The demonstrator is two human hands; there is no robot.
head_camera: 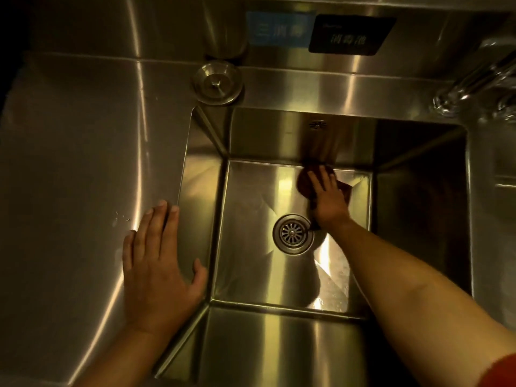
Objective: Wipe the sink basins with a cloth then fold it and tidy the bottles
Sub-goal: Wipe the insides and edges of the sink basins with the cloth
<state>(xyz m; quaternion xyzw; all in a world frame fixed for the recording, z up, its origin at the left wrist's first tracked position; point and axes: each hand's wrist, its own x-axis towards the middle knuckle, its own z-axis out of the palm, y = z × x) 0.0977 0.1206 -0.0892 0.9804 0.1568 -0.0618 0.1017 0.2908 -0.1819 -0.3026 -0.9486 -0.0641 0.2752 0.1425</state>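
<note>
A deep stainless steel sink basin fills the middle of the view, with a round drain strainer in its floor. A dark brown cloth lies on the basin floor near the back wall. My right hand presses flat on the cloth, fingers straight and pointing toward the back wall. My left hand rests flat on the steel counter at the basin's left rim, fingers spread. No bottles are in view.
A round steel drain cover sits on the ledge behind the basin. A chrome faucet stands at the upper right. Two signs, blue and black, are on the backsplash. A second basin's edge shows at right.
</note>
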